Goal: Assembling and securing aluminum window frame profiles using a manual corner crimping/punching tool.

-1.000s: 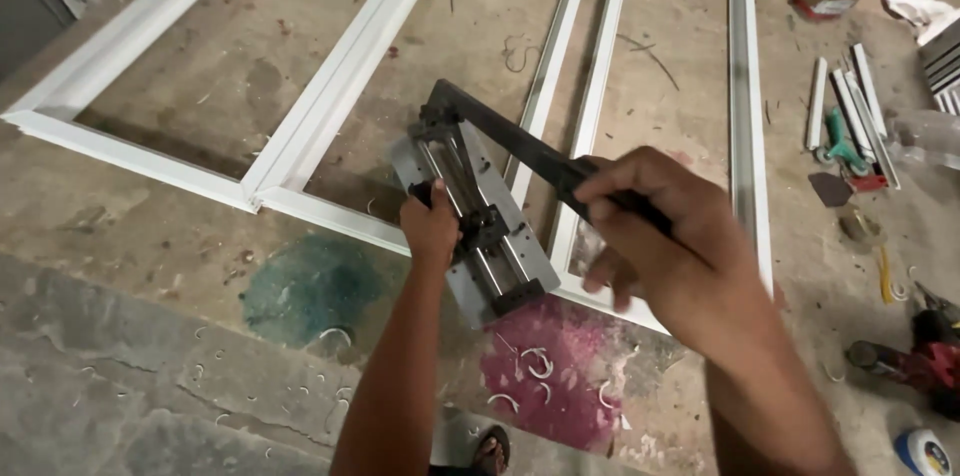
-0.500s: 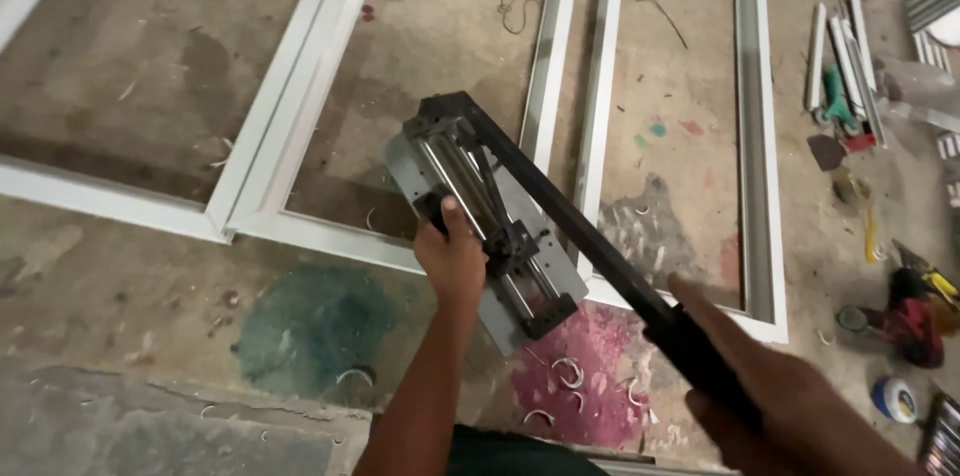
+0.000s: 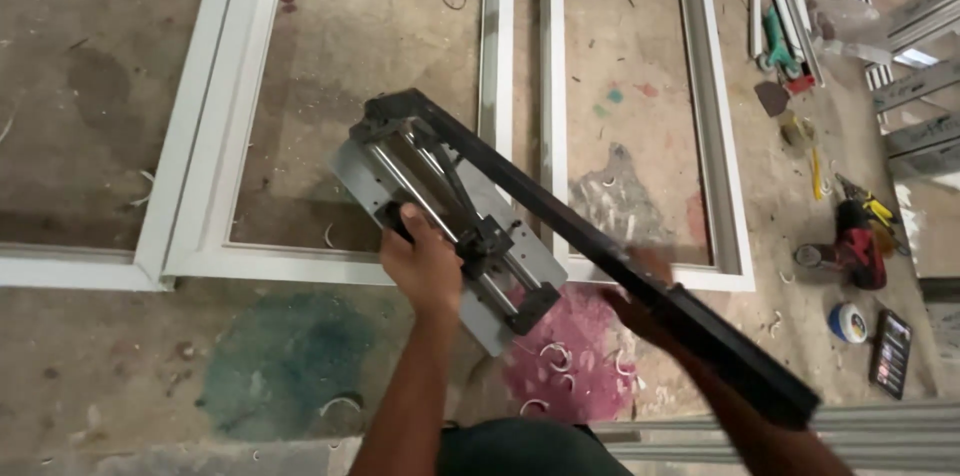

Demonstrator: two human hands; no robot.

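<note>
In the middle of the frame a metal punching press (image 3: pixel 445 226) with a grey base plate and twin steel rails lies on the stained concrete floor (image 3: pixel 90 66), overlapping the bottom rail of a white window frame (image 3: pixel 215 126). The left hand (image 3: pixel 425 264) presses flat on the base beside the rails, fingers curled over its edge. The right hand (image 3: pixel 645 301) is wrapped around the long black lever (image 3: pixel 600 246), which runs from the press's upper left end down toward the lower right of the frame; the grip is partly hidden behind the lever and blurred. A second white frame (image 3: pixel 710 116) lies just to the right. At the right edge sit a red cordless drill (image 3: pixel 858 244), a roll of tape (image 3: pixel 850 322) and a dark phone (image 3: pixel 890 353). White curled shavings (image 3: pixel 555 356) lie on a pink paint patch below the press.
</note>
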